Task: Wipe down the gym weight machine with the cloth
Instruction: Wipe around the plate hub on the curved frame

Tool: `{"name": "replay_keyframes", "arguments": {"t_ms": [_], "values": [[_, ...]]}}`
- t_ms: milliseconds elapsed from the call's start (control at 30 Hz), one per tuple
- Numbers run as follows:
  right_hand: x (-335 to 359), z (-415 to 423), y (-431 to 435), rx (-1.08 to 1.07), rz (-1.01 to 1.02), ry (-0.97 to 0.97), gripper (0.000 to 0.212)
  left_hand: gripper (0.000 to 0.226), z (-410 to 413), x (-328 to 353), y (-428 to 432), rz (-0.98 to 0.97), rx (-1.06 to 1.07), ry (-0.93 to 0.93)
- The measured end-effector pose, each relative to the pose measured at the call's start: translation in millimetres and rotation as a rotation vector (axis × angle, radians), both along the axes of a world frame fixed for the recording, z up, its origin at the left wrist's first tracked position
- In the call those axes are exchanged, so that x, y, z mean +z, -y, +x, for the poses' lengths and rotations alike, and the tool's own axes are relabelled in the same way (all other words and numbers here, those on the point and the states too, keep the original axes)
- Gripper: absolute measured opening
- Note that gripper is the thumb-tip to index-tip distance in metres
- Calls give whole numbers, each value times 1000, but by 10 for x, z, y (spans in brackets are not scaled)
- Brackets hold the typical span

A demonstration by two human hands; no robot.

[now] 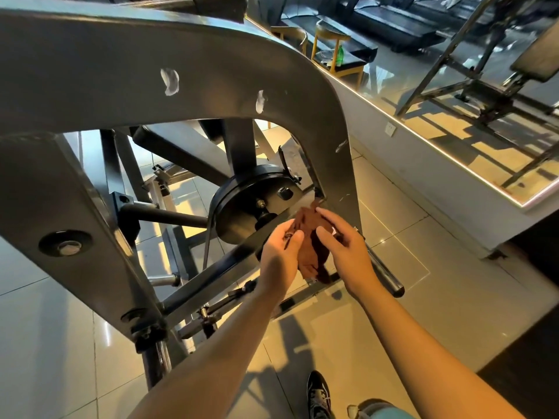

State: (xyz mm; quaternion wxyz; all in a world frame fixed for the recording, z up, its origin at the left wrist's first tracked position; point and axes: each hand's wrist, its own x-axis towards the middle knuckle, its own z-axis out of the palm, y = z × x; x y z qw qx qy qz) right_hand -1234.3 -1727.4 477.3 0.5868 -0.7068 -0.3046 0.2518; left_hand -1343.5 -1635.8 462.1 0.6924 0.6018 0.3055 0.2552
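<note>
Both hands hold a crumpled brown cloth in the air above the tiled floor, in front of the grey weight machine. The left hand curls round the cloth's left side, thumb on top. The right hand pinches its upper right part between thumb and fingers. The cloth's top tip reaches the inner edge of the frame's right leg, possibly touching it. Two white smears mark the curved beam above. A black disc sits just behind the hands.
</note>
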Motion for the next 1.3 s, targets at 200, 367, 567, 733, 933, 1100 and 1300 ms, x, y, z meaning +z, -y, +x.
{"name": "replay_keyframes", "arguments": {"t_ms": [200,367,567,733,933,1100,1300], "values": [[-66,-45,-112,-7,22,26,41,35,74,24,-85,-1,-109,-7],[-18,91,-349,-196,-51,400,48,40,-69,-172,-328,454,87,-226],[-301,-53,-718,55,-255,903,48,35,-283,-564,-456,483,121,-316],[-519,-89,-715,338,-284,1079,51,26,-304,-563,-440,374,127,-220],[-331,267,-701,90,-357,1066,65,48,-379,-648,-518,432,64,-302],[-568,-167,-752,210,-220,974,44,29,-368,-552,-470,363,83,-210],[-394,169,-653,253,-139,1063,23,36,-428,-553,-510,349,52,-249]]}}
